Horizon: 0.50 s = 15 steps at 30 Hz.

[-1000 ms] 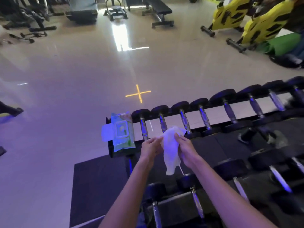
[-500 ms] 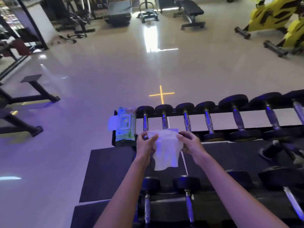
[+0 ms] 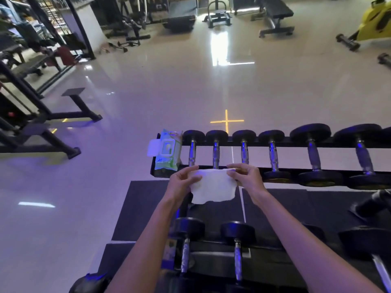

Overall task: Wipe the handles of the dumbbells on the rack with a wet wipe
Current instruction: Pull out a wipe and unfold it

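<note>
Now both hands pinch wipe [image 3: 213, 188] by top corners — left hand [image 3: 182, 183], right hand [image 3: 246, 176] — spread flat, likely readying to wrap a handle. Wipe hangs just before top-row dumbbells [image 3: 215, 149]; pack [image 3: 168, 152] at rack [image 3: 317, 144] end — within reach.

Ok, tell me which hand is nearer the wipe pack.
Left. The left hand holds the wet wipe just below the wipe pack; the right hand grips the wipe's other edge, farther right.
</note>
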Each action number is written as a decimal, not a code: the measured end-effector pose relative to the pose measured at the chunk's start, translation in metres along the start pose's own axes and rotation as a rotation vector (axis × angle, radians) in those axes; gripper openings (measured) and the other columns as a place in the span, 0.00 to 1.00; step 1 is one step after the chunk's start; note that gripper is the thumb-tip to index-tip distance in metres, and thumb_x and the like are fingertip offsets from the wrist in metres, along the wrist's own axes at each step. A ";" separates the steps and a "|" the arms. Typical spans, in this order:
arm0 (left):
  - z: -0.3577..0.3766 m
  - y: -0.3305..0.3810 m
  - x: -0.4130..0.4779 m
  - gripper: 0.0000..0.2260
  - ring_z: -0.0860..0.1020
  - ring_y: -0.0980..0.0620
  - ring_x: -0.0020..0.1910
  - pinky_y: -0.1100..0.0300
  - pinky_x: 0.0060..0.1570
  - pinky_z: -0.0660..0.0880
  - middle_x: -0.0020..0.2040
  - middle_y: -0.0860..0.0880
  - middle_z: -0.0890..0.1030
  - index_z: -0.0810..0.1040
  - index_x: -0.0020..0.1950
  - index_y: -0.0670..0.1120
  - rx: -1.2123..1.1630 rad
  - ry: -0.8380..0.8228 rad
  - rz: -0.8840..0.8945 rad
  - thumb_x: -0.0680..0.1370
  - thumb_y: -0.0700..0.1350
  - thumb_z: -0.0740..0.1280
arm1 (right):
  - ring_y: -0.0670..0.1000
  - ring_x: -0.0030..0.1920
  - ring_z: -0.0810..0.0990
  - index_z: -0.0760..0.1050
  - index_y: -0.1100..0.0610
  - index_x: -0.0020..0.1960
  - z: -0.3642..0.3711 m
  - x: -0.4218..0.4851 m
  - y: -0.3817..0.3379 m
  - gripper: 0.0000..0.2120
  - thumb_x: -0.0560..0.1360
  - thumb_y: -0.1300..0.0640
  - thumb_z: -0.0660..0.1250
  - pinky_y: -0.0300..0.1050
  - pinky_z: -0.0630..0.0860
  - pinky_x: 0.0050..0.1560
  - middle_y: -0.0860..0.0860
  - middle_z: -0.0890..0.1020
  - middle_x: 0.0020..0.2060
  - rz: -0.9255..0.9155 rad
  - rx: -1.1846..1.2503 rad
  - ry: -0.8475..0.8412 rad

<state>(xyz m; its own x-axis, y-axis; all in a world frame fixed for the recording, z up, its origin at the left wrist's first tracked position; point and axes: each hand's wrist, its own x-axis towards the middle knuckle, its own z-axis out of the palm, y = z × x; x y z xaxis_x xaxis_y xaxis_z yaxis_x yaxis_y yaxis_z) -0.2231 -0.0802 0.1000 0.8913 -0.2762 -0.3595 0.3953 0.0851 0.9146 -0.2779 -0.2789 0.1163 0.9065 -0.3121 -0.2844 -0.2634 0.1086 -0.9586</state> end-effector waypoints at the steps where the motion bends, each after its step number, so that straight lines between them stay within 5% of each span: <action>1: -0.001 0.002 0.000 0.22 0.80 0.46 0.52 0.52 0.54 0.76 0.54 0.43 0.82 0.80 0.57 0.46 0.052 -0.039 0.007 0.64 0.39 0.77 | 0.46 0.42 0.79 0.80 0.60 0.52 0.000 -0.001 -0.001 0.10 0.71 0.66 0.70 0.40 0.77 0.47 0.50 0.81 0.40 -0.019 -0.018 -0.004; 4: -0.003 0.008 0.002 0.28 0.79 0.49 0.54 0.56 0.56 0.75 0.57 0.46 0.81 0.77 0.63 0.45 0.164 -0.106 0.045 0.64 0.37 0.77 | 0.45 0.40 0.78 0.81 0.59 0.53 0.001 -0.003 -0.003 0.13 0.69 0.66 0.73 0.35 0.75 0.45 0.49 0.80 0.39 -0.067 -0.140 -0.034; 8: -0.005 0.019 0.005 0.21 0.79 0.52 0.48 0.67 0.45 0.76 0.53 0.44 0.81 0.78 0.61 0.41 0.277 -0.058 0.152 0.69 0.33 0.73 | 0.43 0.38 0.77 0.81 0.60 0.53 0.007 0.001 -0.009 0.14 0.68 0.65 0.74 0.30 0.73 0.41 0.46 0.79 0.37 -0.132 -0.307 0.032; 11: -0.011 0.024 0.008 0.14 0.79 0.52 0.42 0.66 0.39 0.74 0.46 0.45 0.82 0.82 0.54 0.39 0.377 -0.006 0.212 0.69 0.35 0.74 | 0.41 0.38 0.77 0.82 0.61 0.50 0.014 0.003 -0.013 0.09 0.69 0.63 0.74 0.28 0.72 0.38 0.48 0.80 0.40 -0.201 -0.391 0.103; 15: -0.021 0.032 0.007 0.04 0.78 0.53 0.34 0.62 0.37 0.73 0.33 0.50 0.81 0.84 0.45 0.39 0.399 -0.035 0.228 0.71 0.36 0.73 | 0.46 0.49 0.76 0.81 0.61 0.50 0.020 0.007 -0.013 0.10 0.71 0.58 0.73 0.37 0.69 0.50 0.50 0.79 0.49 -0.199 -0.284 0.155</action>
<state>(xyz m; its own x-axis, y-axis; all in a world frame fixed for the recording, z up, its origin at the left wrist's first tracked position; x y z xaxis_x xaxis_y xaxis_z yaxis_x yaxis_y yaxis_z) -0.1998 -0.0594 0.1226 0.9350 -0.3256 -0.1405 0.0672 -0.2262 0.9718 -0.2613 -0.2635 0.1269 0.8940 -0.4424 -0.0705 -0.1881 -0.2280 -0.9553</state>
